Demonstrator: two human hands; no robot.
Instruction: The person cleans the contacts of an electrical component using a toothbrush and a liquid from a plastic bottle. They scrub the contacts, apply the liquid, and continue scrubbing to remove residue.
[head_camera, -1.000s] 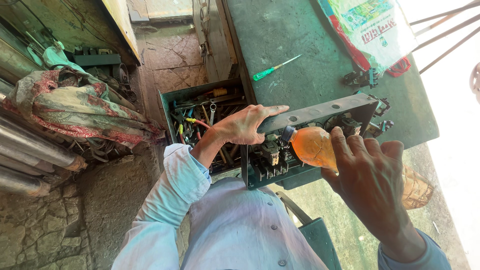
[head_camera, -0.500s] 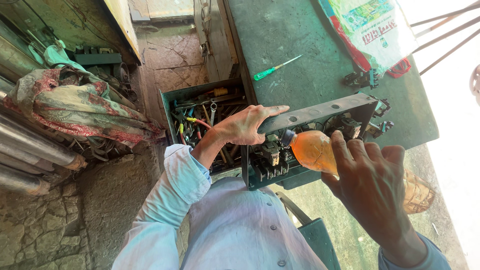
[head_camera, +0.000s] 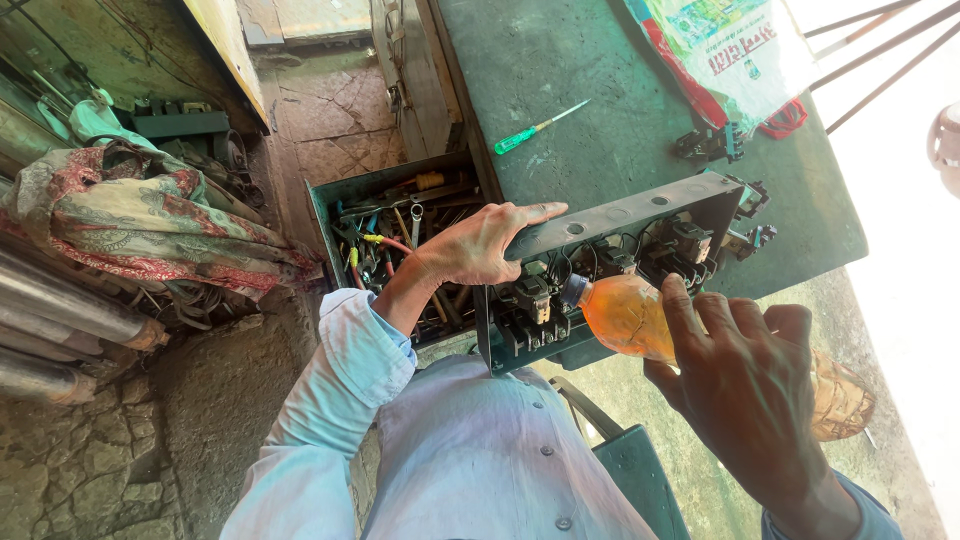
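Looking down, we see our left hand (head_camera: 490, 245) closed over the top edge of a grey electrical box (head_camera: 610, 270) at centre. At four o'clock our right hand (head_camera: 745, 385) wraps an orange plastic bottle (head_camera: 625, 315), its neck touching the box's components. A green screwdriver (head_camera: 535, 128) lies at twelve o'clock on the green tabletop (head_camera: 600, 80).

This is a workshop. A green metal table (head_camera: 600, 100) holds a screwdriver (head_camera: 538, 127), a box of tools (head_camera: 400, 225) sits below, and pipes (head_camera: 60, 310) lie nearby.
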